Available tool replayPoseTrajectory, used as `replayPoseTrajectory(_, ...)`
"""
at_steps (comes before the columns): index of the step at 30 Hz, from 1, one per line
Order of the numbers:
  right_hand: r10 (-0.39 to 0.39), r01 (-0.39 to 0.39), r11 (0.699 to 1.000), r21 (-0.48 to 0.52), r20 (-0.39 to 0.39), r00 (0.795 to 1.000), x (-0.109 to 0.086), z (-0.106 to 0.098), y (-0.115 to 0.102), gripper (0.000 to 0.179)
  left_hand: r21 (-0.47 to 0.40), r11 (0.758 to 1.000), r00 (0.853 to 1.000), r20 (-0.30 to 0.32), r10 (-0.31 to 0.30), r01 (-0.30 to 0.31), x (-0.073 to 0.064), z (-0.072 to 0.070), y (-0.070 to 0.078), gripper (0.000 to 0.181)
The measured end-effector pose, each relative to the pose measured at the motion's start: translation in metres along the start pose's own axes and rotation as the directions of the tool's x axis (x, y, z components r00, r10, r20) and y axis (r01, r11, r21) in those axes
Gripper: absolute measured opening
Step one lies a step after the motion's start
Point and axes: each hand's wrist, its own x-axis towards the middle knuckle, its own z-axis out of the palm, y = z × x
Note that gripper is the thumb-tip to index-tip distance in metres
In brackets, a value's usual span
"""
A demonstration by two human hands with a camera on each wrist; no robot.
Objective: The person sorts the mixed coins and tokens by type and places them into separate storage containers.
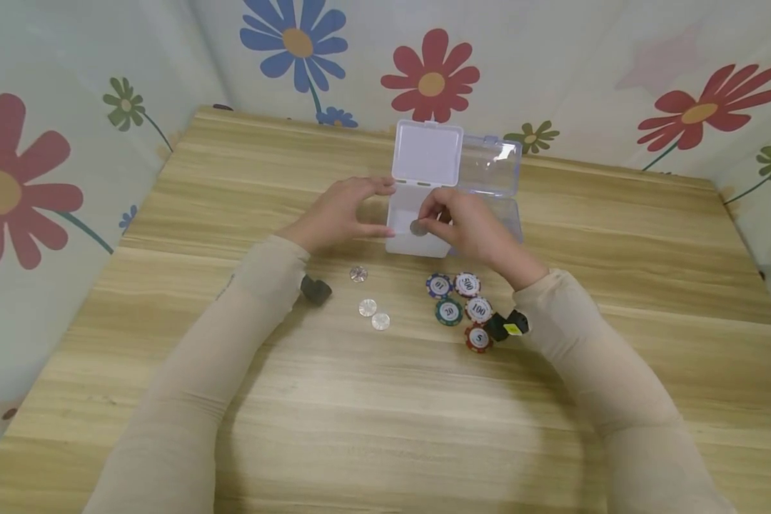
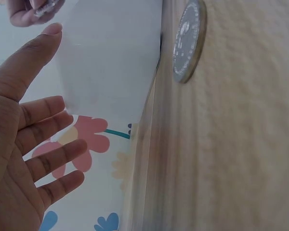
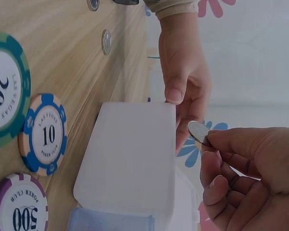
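We're watching the right hand (image 1: 470,220) pinching a coin (image 1: 416,228), likely light, hard and slippery, best held by its rim, while the left hand (image 1: 337,212), fingers spread, is seemingly bracing the box (image 1: 416,247).

Your table (image 1: 373,421): pale wood grain, streaks running crosswise. White box (image 1: 419,246), standing open, sits toward far side ahead of you; clear bluish box (image 1: 506,214), also open, just beside it on your right. Nearer you, three silvery coins (image 1: 368,308) lie flat: one alone, two close together. Right of coins, five poker chips (image 1: 448,311), numbers up: blue 10 (image 1: 438,285) and 500 (image 1: 467,284) farthest from you, green 20 (image 3: 4,91) and 100 (image 1: 478,310) between, red 5 (image 1: 478,338) nearest you.
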Motion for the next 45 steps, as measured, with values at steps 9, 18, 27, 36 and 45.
replayPoseTrajectory(9,0.044,-0.044,0.999,0.002,-0.015,0.999,0.013,0.003,0.007,0.012,-0.001,1.000,1.000,0.006,-0.007,0.007,-0.002,0.000,0.001,0.076)
replayPoseTrajectory(18,0.041,-0.039,0.998,-0.056,0.028,0.999,0.029,0.012,0.015,0.010,0.004,1.000,1.000,0.003,0.003,-0.003,-0.003,0.003,0.001,0.075)
replayPoseTrajectory(27,0.038,-0.031,0.995,-0.091,0.078,0.996,0.041,0.019,0.017,0.008,0.004,1.000,1.000,0.003,-0.007,0.007,-0.004,0.003,0.004,0.075)
replayPoseTrajectory(36,0.095,-0.069,0.982,-0.178,0.142,0.985,0.050,0.023,0.015,0.009,0.007,1.000,1.000,0.003,-0.004,0.004,-0.005,0.003,0.003,0.075)
replayPoseTrajectory(45,0.102,-0.044,0.958,-0.284,0.192,0.976,0.060,0.029,0.016,0.009,0.009,1.000,1.000,-0.008,0.002,-0.002,-0.007,0.003,0.005,0.073)
